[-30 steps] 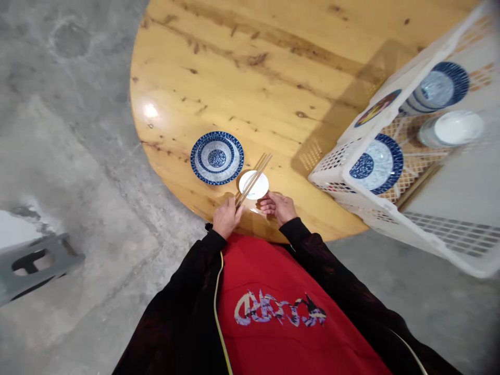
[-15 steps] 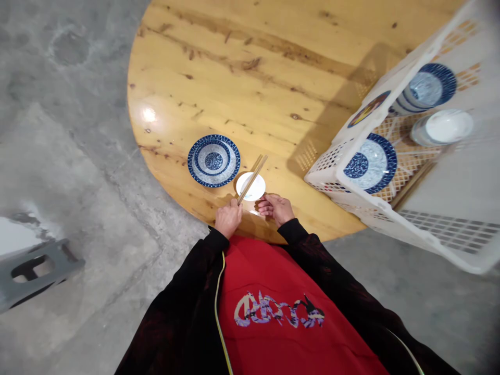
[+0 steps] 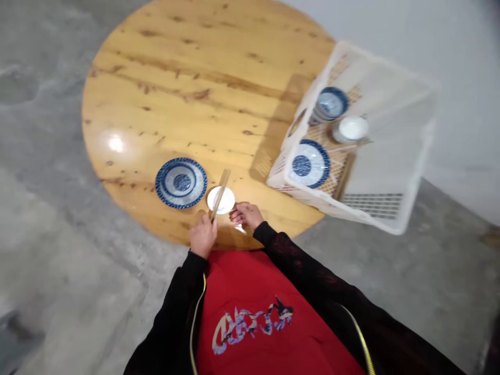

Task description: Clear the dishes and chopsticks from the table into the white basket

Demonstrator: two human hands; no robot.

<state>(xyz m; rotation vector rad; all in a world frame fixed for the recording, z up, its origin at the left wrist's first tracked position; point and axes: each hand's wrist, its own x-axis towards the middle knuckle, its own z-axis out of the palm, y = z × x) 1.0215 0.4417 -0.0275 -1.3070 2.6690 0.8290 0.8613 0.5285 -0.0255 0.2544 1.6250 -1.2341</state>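
Note:
My left hand (image 3: 203,235) is closed around the lower ends of a pair of chopsticks (image 3: 221,194), which slant over a small white bowl (image 3: 226,202) near the table's front edge. On the bowl's right side is my right hand (image 3: 247,214), its fingers loosely bent and apart, by the rim; whether they touch it I cannot make out. Left of the bowl lies a blue-and-white patterned plate (image 3: 161,190) with a smaller patterned dish (image 3: 182,182) on it.
A white plastic basket (image 3: 390,125) stands at the table's right side. Inside are blue-rimmed bowls (image 3: 332,103), white bowls (image 3: 352,128), a patterned plate (image 3: 312,162) and chopsticks (image 3: 346,176). The round wooden table (image 3: 175,104) has a curved edge; concrete floor surrounds it.
The view has shifted, so the table and basket appear further left and more of the basket shows. Both hands keep nearly the same places about the bowl; the chopsticks stay in my left hand.

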